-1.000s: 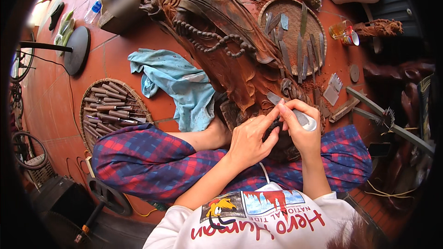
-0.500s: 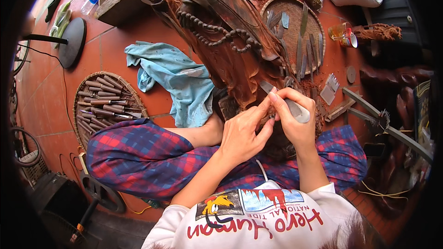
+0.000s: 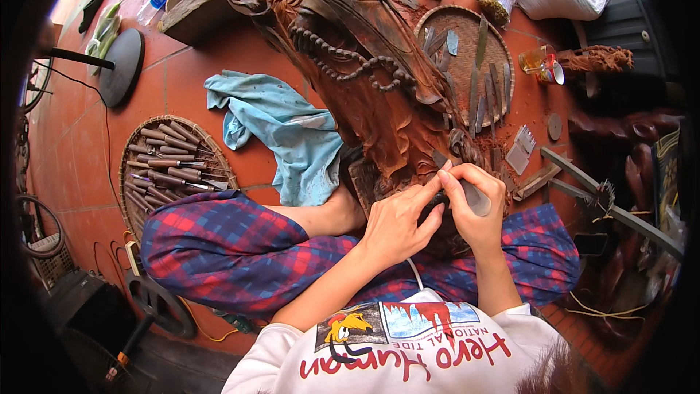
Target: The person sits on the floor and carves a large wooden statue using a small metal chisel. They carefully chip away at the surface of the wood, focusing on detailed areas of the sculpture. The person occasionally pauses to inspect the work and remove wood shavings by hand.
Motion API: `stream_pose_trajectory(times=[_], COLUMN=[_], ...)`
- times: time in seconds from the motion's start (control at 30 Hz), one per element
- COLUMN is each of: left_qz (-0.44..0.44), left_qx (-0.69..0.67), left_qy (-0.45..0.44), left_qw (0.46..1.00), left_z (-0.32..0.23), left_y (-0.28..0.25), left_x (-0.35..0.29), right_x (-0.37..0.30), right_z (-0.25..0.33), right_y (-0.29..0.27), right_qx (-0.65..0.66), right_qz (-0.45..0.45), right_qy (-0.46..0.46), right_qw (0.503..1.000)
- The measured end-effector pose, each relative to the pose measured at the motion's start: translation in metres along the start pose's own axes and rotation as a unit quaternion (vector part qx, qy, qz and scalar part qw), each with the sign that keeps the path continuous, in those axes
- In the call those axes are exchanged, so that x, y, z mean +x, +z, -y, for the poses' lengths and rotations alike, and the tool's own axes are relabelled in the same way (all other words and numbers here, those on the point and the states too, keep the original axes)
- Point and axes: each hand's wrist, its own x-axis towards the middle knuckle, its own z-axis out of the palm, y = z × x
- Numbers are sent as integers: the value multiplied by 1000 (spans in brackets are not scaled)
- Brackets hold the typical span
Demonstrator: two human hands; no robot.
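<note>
Right hand [image 3: 481,230]: fingers are pinching a flat grey blade [image 3: 479,201], probably stiff, light, best held at its rounded end. Left hand [image 3: 394,222]: index is pointing toward the right thumb (whether it is gripping anything, I cannot tell). Beyond the fingertips: carved wooden figure [image 3: 368,124], likely heavy, rigid, delicate along its folds; its thick body is offering the surer hold.

A head-worn fisheye looks down, close over the plaid trousers [image 3: 233,248] and tiled floor [image 3: 182,76].

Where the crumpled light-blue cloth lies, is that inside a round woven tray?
No, the cloth lies on the red tiled floor beside a carved statue.
</note>
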Motion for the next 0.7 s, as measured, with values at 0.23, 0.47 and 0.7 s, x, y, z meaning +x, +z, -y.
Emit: stream_pose_trajectory(times=[0.23,0.47,0.7], left_qz=[-17,14,-3], left_qx=[15,15,51], left_qy=[19,-37,19], left_qw=[1000,999,998], left_z=[4,-10,0], left_y=[2,-16,5], left_x=[-2,6,0], right_x=[-6,2,-9], right_z=[-5,5,-6], right_y=[1,8,-6], right_qx=[-15,10,4], right_qz=[17,0,6], right_qy=[-45,-57,2], right_qw=[999,998,1000])
